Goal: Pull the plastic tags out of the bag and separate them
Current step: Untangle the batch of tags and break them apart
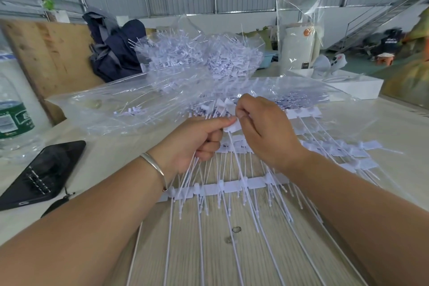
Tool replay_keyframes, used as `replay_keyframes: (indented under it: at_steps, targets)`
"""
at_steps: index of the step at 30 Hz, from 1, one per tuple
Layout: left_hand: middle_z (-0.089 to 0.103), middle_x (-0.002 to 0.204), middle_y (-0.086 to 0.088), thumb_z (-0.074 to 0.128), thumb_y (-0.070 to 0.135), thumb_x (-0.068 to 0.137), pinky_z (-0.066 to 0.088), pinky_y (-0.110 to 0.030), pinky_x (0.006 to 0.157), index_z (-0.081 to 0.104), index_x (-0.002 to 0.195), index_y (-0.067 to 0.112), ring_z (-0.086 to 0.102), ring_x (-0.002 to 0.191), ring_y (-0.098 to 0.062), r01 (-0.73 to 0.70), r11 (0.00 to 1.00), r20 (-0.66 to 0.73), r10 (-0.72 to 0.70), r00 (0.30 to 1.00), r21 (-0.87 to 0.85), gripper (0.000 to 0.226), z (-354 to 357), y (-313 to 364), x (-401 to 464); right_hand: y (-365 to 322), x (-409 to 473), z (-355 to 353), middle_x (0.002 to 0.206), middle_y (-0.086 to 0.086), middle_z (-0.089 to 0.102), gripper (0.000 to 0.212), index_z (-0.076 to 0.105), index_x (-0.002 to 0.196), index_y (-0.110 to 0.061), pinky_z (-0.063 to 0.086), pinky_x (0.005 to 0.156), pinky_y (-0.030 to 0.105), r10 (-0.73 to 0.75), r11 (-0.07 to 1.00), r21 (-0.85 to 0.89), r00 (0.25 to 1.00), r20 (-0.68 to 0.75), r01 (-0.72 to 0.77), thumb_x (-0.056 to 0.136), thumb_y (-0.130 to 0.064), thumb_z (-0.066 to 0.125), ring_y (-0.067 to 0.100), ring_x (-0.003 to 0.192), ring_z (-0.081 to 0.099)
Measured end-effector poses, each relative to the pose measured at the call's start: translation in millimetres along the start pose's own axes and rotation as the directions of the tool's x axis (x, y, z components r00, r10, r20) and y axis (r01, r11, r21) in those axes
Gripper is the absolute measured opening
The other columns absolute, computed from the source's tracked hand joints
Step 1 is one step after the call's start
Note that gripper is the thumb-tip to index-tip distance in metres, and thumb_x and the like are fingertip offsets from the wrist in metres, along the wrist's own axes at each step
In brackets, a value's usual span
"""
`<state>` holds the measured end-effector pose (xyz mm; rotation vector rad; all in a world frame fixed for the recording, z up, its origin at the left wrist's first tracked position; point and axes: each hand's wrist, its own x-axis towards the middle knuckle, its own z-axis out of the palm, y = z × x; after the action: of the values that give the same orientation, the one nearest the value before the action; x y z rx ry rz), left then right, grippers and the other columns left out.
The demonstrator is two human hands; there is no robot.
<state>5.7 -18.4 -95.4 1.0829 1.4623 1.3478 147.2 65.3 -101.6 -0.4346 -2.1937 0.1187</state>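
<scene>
White plastic tags with long thin tails lie in joined strips [232, 187] across the wooden table in front of me. My left hand [197, 140] grips a bundle of tag tails in its curled fingers and pinches one tag head [233, 127] with the thumb. My right hand [262, 127] pinches the same strip just beside it, fingers curled. A clear plastic bag [111, 109] holding more tags lies flat behind my hands. Further back, a second clear bag [199, 58] is heaped full of tags.
A black phone [41, 174] lies at the left, beside a water bottle with a green label [14, 116]. A white box [348, 86] stands at the back right, dark bags [113, 51] at the back left. A wooden board [46, 53] leans behind.
</scene>
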Motion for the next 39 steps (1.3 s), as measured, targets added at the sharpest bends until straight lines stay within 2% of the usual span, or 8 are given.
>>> replay_keyframes:
  at_steps: [8,11,14,19,25,29,33,39]
  targets:
    - [0.022,0.045,0.008,0.062,0.012,0.083,0.015,-0.016,0.038,0.046,0.046,0.025,0.015,0.038,-0.011,-0.132,0.985,-0.224,0.105,0.969,-0.110,0.042,-6.2,4.5,0.4,4.1,3.8,-10.4,0.051,-0.001,0.039,0.049,0.034,0.059,-0.020,0.026,0.050,0.032,0.090,0.978,-0.184,0.994,-0.058,-0.099,0.096,-0.053,0.033,0.022,0.054,0.041]
    - [0.022,0.047,0.008,0.061,0.014,0.084,0.017,-0.015,0.036,0.048,0.049,0.025,0.016,0.038,-0.011,-0.130,0.986,-0.204,0.106,0.973,-0.108,0.039,-3.5,2.8,1.5,2.9,4.8,-9.3,0.046,-0.003,0.028,0.049,0.029,0.058,-0.021,0.017,0.046,0.028,0.107,0.940,-0.316,0.990,-0.094,-0.131,0.095,-0.048,0.045,0.023,0.048,0.036]
    - [0.027,0.045,0.009,0.068,0.022,0.083,0.016,-0.016,0.037,0.057,0.044,0.024,0.020,0.036,-0.008,-0.143,0.984,-0.116,0.131,0.985,-0.108,0.041,-1.7,1.0,1.4,4.0,5.2,-10.2,0.044,-0.001,0.032,0.045,0.042,0.059,-0.016,0.013,0.046,0.026,0.127,0.909,-0.383,0.984,-0.124,-0.166,0.095,-0.042,0.049,0.026,0.045,0.038]
    - [0.022,0.047,0.012,0.079,0.034,0.070,0.012,-0.019,0.038,0.056,0.047,0.026,0.018,0.037,-0.006,-0.146,0.980,0.034,0.152,0.988,-0.138,0.034,-4.5,0.5,0.2,6.8,4.6,-10.7,0.043,-0.001,0.025,0.048,0.038,0.054,-0.012,0.017,0.054,0.030,0.200,0.903,-0.360,0.971,-0.129,-0.234,0.098,-0.032,0.044,0.027,0.046,0.034]
    - [0.017,0.048,0.010,0.074,0.024,0.069,0.020,-0.015,0.033,0.033,0.061,0.026,0.016,0.036,-0.005,-0.127,0.972,0.089,0.147,0.985,-0.197,0.042,-6.4,0.1,-2.7,3.4,4.9,-6.9,0.042,0.000,0.028,0.059,0.025,0.046,-0.018,0.027,0.051,0.033,0.277,0.952,-0.102,0.955,-0.102,-0.287,0.102,-0.036,0.035,0.021,0.044,0.031]
    - [0.020,0.046,0.011,0.071,0.018,0.075,0.019,-0.015,0.033,0.048,0.053,0.026,0.019,0.033,-0.003,-0.121,0.954,0.146,0.166,0.975,-0.275,0.033,-0.8,2.5,-4.6,-3.3,1.8,-6.4,0.036,-0.005,0.026,0.060,0.021,0.046,-0.022,0.021,0.050,0.031,0.296,0.945,0.172,0.951,-0.085,-0.279,0.102,-0.039,0.034,0.012,0.039,0.028]
    - [0.026,0.046,0.012,0.069,0.026,0.077,0.016,-0.015,0.036,0.052,0.049,0.025,0.021,0.033,0.000,-0.099,0.946,0.239,0.177,0.955,-0.308,0.032,10.0,-0.5,-7.7,-13.0,-2.4,6.5,0.039,-0.008,0.026,0.065,0.027,0.039,-0.023,0.024,0.053,0.031,0.349,0.827,0.474,0.937,-0.013,-0.302,0.102,-0.040,0.036,0.012,0.043,0.027]
    - [0.027,0.051,0.011,0.066,0.032,0.079,0.015,-0.015,0.036,0.063,0.057,0.027,0.020,0.037,0.000,-0.144,0.962,0.206,0.194,0.959,-0.232,0.023,14.8,-0.8,-9.8,-12.6,-2.5,5.1,0.039,-0.008,0.027,0.067,0.030,0.037,-0.022,0.026,0.054,0.034,0.367,0.819,0.470,0.930,0.014,-0.330,0.102,-0.038,0.037,0.015,0.042,0.028]
